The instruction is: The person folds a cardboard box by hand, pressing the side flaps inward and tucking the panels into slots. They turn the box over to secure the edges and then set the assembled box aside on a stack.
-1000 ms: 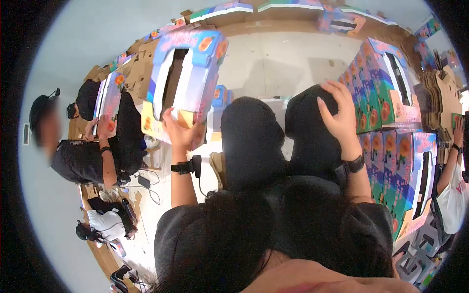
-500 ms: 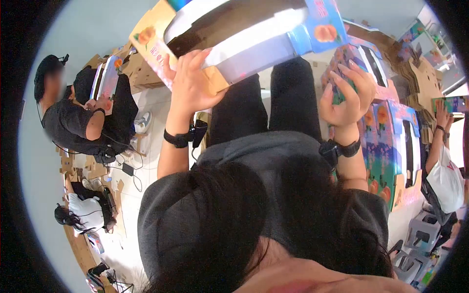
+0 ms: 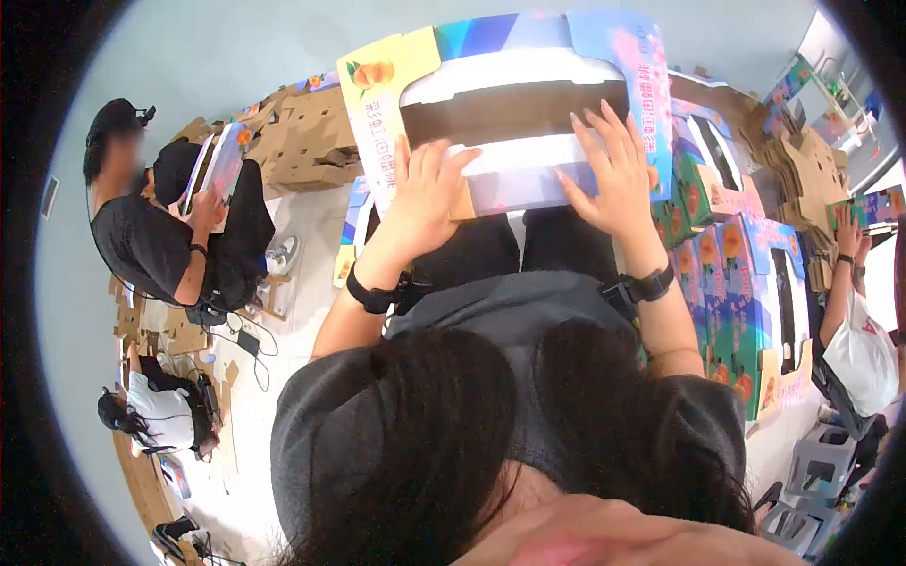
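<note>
the printed box (image 3: 524, 191) is above the person's lap, its long opening facing up. the left hand (image 3: 422, 209) lies wide on its near left corner, thumb apart from the fingers; the right hand (image 3: 613, 184), also wide, has its fingers spread over the near white flap (image 3: 528, 156) by the opening. uneven pressure from the two palms could tip the box or crease that flap, and a fingertip could catch on its edge. what bears the box is hard to make out; if little does, it might slide. farther right, the stacked boxes (image 3: 741, 311) stand near enough that a wide swing could knock them.
</note>
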{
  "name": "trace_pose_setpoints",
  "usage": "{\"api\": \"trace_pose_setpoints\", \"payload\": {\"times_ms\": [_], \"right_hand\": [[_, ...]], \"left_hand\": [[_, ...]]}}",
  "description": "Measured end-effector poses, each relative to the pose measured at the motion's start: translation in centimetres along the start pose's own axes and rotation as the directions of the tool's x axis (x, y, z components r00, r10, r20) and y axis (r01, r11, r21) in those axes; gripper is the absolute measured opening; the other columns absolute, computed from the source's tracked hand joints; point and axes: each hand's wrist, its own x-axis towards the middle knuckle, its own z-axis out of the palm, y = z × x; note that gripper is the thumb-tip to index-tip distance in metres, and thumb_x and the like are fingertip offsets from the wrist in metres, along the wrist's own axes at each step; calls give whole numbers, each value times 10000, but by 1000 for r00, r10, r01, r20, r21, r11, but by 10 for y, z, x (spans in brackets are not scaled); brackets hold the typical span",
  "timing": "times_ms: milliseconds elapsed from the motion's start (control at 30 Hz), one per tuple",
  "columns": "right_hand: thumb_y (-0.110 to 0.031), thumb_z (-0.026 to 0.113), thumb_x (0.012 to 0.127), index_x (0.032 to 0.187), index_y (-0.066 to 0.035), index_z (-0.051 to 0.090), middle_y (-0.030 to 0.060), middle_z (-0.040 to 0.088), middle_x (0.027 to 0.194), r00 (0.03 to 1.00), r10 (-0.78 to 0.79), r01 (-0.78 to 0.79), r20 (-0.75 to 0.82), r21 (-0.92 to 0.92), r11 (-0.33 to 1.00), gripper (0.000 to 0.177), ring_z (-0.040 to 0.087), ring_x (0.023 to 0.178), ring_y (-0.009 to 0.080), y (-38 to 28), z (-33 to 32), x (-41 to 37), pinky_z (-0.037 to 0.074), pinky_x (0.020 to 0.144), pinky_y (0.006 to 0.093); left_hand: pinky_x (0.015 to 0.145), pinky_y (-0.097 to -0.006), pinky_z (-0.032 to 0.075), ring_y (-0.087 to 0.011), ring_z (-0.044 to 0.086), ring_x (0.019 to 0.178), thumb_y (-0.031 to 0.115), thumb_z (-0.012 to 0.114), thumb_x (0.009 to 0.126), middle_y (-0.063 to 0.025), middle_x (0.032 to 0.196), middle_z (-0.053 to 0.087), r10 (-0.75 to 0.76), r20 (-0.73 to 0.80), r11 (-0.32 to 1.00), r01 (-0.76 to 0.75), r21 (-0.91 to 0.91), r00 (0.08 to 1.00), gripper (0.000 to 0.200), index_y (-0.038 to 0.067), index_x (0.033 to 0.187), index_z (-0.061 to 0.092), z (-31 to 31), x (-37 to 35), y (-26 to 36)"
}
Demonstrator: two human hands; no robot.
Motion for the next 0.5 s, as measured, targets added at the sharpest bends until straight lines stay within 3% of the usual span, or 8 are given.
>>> {"api": "trace_pose_setpoints", "payload": {"times_ms": [100,133,233,367,400,500], "right_hand": [[-332,725,824,1212,-53,665,157,641,1185,999,-49,49,-6,87,995,482,587,1186,347,6,14,7,436,1029,471],[-336,730,824,1083,-56,692,113,654,1012,998,-39,32,50,128,991,383,621,961,311,3,12,9,473,831,432],[-348,750,811,998,-62,710,76,637,888,1000,-14,13,13,62,998,344,596,834,272,-3,21,8,428,704,416],[-348,772,794,962,-65,740,55,625,811,998,54,-52,-27,57,997,331,593,788,255,0,30,3,427,688,397],[-345,775,791,959,-66,746,52,623,799,998,59,-56,-38,64,996,326,593,783,254,0,31,3,428,687,394],[-333,775,792,1009,-65,753,55,622,804,996,45,-41,-78,58,998,345,587,769,251,-3,30,1,429,677,386]], "left_hand": [[1210,-637,50,-370,392,1371,210,854,654,-172,1386,433,-15,14,1000,15,-18,1000,906,153,1446,416,-1,-9,4],[1209,-638,48,-367,390,1377,242,860,661,-164,1394,439,-30,13,998,31,-50,999,908,154,1448,416,-5,-10,7],[1211,-630,53,-361,393,1388,345,864,689,-140,1430,454,-50,-73,993,42,-112,996,905,153,1452,417,-12,-6,18],[1213,-609,64,-351,412,1389,431,838,735,-110,1451,490,33,-346,976,-106,-192,938,858,142,1438,440,-3,7,21],[1205,-567,168,-337,472,1343,385,817,762,-108,1410,538,71,-396,980,-137,-141,915,727,122,1371,520,-8,16,25],[1160,-510,296,-306,535,1282,328,789,791,-103,1324,603,188,-330,946,-260,-191,925,567,111,1282,602,-1,37,18]]}}
